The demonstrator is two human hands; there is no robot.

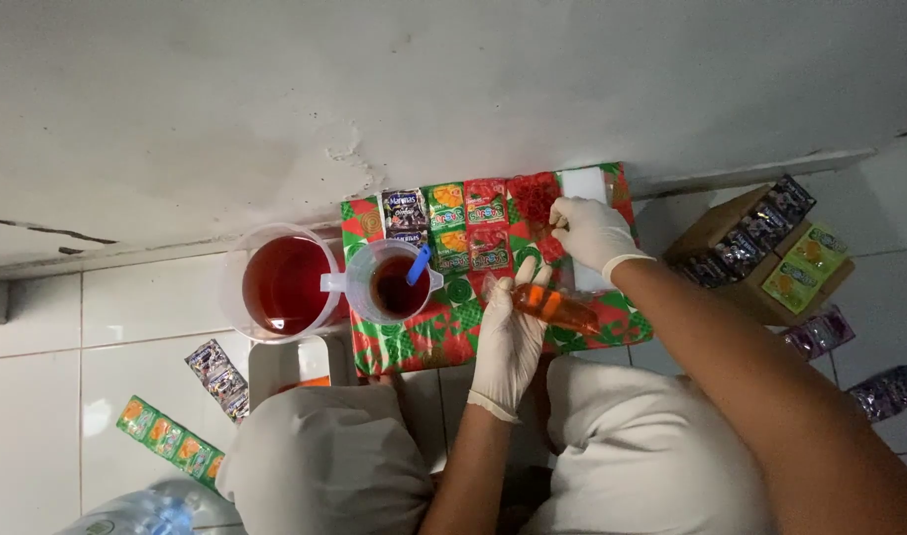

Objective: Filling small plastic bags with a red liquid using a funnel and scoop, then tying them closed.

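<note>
I note a white disposable glove with a rolled cuff on my left hand [508,342], and a matching glove on my right hand [592,233]. Forearms are bare, without sleeves. Pale grey-white cloth covers both knees.

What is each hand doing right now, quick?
Left hand: closed on plastic tube of orange liquid.
Right hand: grip cannot be told, resting on the wrapped box.

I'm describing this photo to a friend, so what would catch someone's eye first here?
Probably the red-and-green wrapped box by the wall, topped with bright drink sachets. Left of it stands a big jug of red liquid, with a smaller jug on the box. The gloved left hand holds an orange-filled plastic tube; the right hand pinches its end.
</note>
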